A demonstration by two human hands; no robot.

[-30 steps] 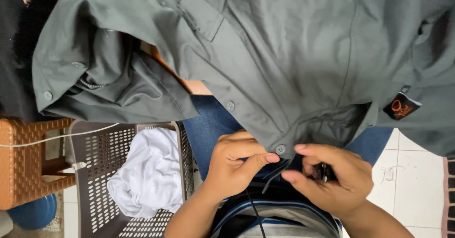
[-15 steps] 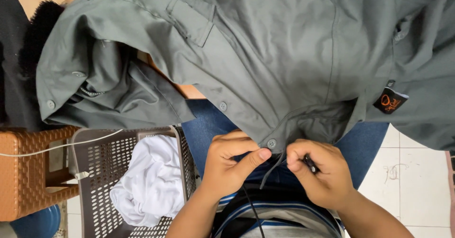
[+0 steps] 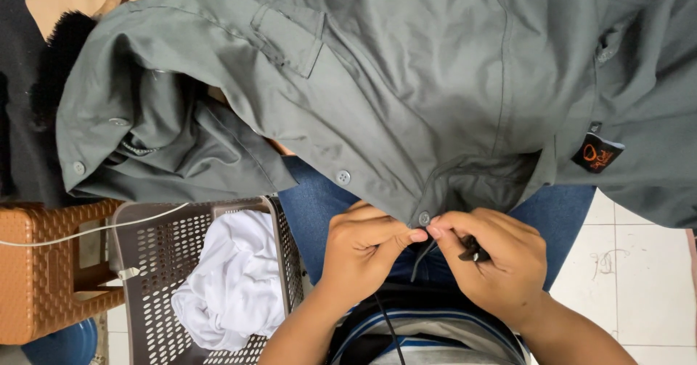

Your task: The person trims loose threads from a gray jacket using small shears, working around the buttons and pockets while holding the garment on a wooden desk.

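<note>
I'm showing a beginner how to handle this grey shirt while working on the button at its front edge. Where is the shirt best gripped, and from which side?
Grip the grey shirt at its near front edge, right beside the button, coming from below. That hem hangs free over the lap, and the left hand and right hand already pinch there.

Grey shirt (image 3: 435,82) runs off top & right edges above the hands; its far side can't be seen. Small dark item (image 3: 472,251) in right hand (image 3: 501,263) mostly hidden by fingers, too small to ID. Basket (image 3: 145,278) left of the hands cut off at bottom edge; white cloth (image 3: 229,278) partly buried inside.
</note>
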